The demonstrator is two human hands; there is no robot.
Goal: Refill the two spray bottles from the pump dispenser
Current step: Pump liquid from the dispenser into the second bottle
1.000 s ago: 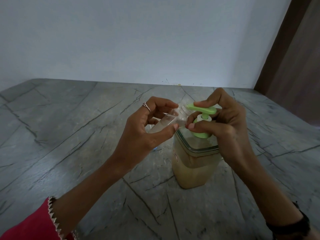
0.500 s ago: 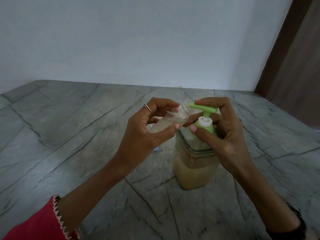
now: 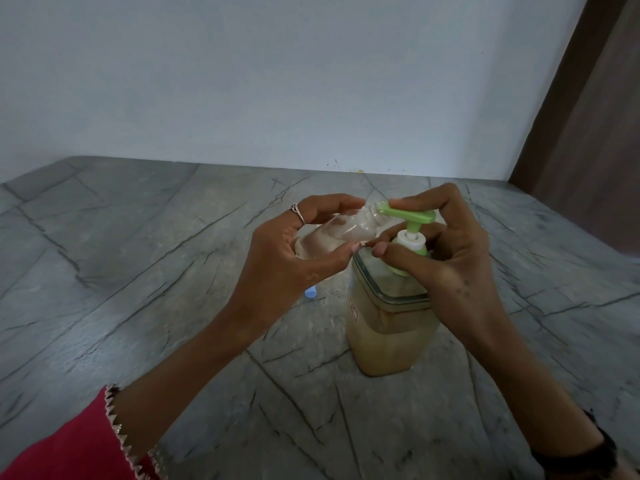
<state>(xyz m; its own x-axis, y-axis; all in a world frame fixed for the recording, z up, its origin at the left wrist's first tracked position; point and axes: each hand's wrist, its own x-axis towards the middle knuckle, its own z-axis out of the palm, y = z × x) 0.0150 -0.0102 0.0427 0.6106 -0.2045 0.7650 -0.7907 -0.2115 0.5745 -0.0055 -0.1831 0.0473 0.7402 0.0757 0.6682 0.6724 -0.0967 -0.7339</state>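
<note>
A square clear pump dispenser (image 3: 388,337), half full of tan liquid, stands on the grey stone table (image 3: 138,271). Its green pump head (image 3: 412,214) is raised on its stem. My right hand (image 3: 440,251) wraps the pump, index finger on top of the head, other fingers around the green collar. My left hand (image 3: 294,251) grips a small clear spray bottle (image 3: 339,232), tilted with its open neck against the pump spout. The bottle holds a little clear liquid. I see only this one spray bottle.
A small blue cap (image 3: 310,292) lies on the table behind my left wrist, partly hidden. A pale wall rises at the table's far edge. A dark brown panel (image 3: 585,133) stands at the right.
The pump head has risen from its pressed-down position to fully raised. My right index finger stays on it. The spray bottle remains held at the spout.
</note>
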